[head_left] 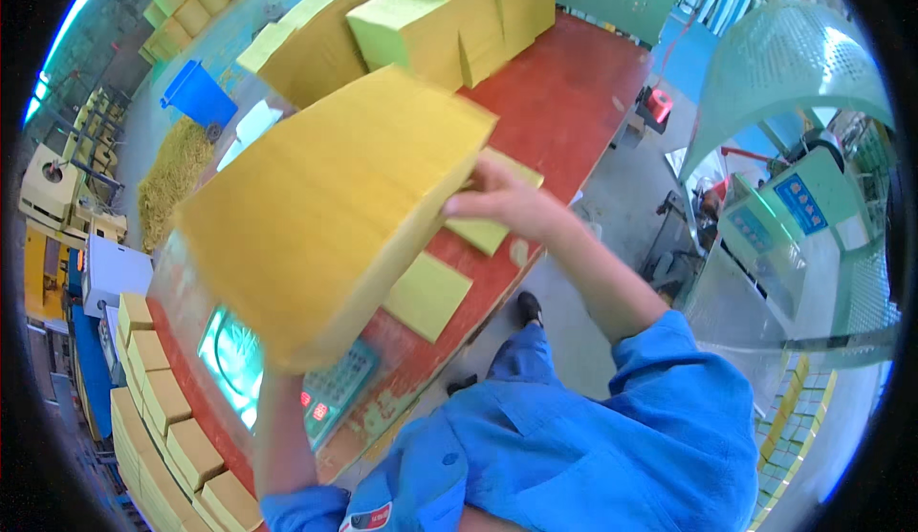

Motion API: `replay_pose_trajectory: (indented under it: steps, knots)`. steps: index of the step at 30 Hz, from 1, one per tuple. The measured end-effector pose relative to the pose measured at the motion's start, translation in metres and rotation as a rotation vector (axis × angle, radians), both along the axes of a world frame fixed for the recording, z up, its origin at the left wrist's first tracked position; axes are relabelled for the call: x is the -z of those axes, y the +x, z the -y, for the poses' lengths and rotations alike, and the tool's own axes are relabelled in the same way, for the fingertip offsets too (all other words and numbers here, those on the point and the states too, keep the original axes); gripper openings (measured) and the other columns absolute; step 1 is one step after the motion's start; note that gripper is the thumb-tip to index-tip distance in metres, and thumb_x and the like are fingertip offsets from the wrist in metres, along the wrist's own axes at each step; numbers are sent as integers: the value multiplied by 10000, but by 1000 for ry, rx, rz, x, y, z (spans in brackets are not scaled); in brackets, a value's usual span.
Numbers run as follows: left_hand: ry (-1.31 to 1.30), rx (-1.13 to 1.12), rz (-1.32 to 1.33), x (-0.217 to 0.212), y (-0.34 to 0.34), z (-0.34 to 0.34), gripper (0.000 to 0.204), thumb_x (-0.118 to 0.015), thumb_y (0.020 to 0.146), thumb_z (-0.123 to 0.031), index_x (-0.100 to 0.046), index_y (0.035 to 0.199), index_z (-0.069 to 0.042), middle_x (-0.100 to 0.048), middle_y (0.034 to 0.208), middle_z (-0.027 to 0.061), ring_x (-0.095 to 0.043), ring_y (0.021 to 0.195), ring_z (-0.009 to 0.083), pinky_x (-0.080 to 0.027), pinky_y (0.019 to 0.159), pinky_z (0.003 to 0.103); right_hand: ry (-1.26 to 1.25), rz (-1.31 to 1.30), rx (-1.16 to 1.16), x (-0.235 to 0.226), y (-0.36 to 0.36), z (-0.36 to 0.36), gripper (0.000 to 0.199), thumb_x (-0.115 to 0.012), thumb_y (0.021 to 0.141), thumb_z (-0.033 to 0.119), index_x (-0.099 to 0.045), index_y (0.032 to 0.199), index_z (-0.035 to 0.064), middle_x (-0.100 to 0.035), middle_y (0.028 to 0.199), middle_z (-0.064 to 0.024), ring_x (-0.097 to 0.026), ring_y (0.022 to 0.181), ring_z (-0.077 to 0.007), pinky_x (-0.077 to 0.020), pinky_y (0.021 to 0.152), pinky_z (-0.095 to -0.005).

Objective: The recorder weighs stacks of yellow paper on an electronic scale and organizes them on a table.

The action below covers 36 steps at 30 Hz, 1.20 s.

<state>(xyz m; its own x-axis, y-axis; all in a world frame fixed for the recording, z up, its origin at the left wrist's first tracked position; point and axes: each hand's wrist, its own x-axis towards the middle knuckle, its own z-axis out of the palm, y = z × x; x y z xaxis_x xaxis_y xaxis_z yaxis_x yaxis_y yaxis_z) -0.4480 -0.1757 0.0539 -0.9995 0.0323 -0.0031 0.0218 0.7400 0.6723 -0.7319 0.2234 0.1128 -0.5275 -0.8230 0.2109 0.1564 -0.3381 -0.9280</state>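
A thick block of yellow paper, its near edge slightly blurred, is held tilted above the red table. My right hand grips its right side, thumb and fingers around the edge. Under the near left corner, my left hand bears the block; its fingers are hidden beneath. A yellow paper piece lies on the table below, with another yellow piece partly behind my right hand. Beneath the block stands a scale with a shiny plate and a keypad with lit red digits.
Tall yellow paper stacks stand at the table's far side. More wrapped blocks line its left. A blue bin and a straw-coloured heap are on the floor. A machine with a perforated guard stands right.
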Motion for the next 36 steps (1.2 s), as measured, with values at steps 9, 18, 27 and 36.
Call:
replay_pose_trajectory:
  steps: [9,18,27,36]
  knots:
    - [-46,-37,-544,9,-372,-236,728,-399,993,-465,-163,1520,-20,-118,1592,171,-112,1470,313,-120,1181,425,190,-87,385,71,-219,-152,648,-745,826,100,-430,1389,43,-594,1245,-57,-564,1105,-171,-465,966,-347]
    - [1004,-285,-49,124,-426,-266,662,-334,1011,-534,-213,1513,-119,-352,1494,83,-386,1345,238,-355,1096,392,271,-247,586,113,-292,-180,841,-796,777,229,-330,1446,21,-502,1353,-107,-452,1260,-210,-343,1071,-354]
    - [1410,-672,111,133,-455,-273,701,-348,1016,-499,-112,1548,-108,-168,1591,64,-210,1439,217,-224,1164,378,257,-156,624,129,-295,-179,835,-772,805,216,-280,1449,16,-473,1365,-98,-499,1224,-209,-411,1036,-363]
    - [1676,-523,-11,0,-469,-330,639,-373,1015,-478,-189,1542,-165,-303,1541,47,-334,1384,211,-359,1094,376,199,-87,736,115,-268,-153,689,-699,896,253,-327,1421,4,-511,1323,-105,-476,1230,-203,-380,1044,-356]
